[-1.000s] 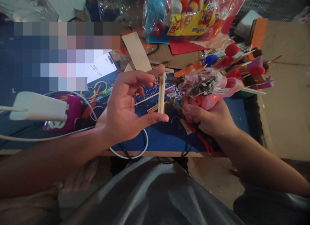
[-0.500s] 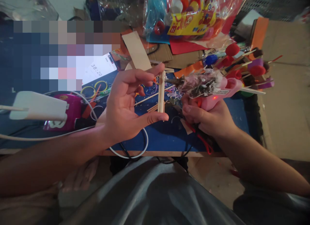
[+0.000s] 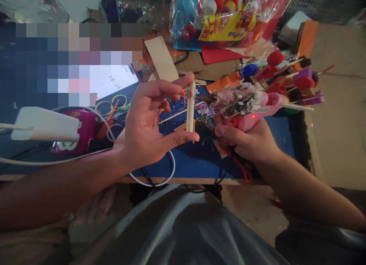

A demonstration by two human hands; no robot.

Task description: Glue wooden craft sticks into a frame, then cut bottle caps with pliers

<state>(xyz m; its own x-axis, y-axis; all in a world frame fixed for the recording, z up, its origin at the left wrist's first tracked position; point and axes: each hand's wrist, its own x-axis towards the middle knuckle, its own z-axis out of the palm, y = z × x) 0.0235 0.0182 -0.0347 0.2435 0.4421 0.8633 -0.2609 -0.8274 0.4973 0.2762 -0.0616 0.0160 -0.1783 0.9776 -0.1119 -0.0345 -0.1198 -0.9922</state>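
Observation:
Between thumb and fingertips, my left hand [image 3: 151, 120] pinches a short bundle of wooden sticks [image 3: 190, 109] by its two ends, held upright above the table. My right hand [image 3: 246, 137] is wrapped round the handle of a pink hot glue gun [image 3: 254, 109] with a small red light glowing. Grime and stringy glue coat the front of the gun. Its dark nozzle points left, at the upper part of the sticks; whether it touches them I cannot tell. A white glue stick [image 3: 300, 106] juts from the gun's rear.
Thin wooden sticks [image 3: 183, 125] and glue strands litter the blue table [image 3: 200, 162]. Behind are a plastic bag of pom-poms [image 3: 225, 25] and a phone [image 3: 117, 82]. A white charger [image 3: 45, 125] and cables lie left. Sticks with coloured balls [image 3: 303, 82] stand right.
The glue gun's nozzle has shifted very slightly downward along the sticks. Both hands keep their grips and nearly the same positions.

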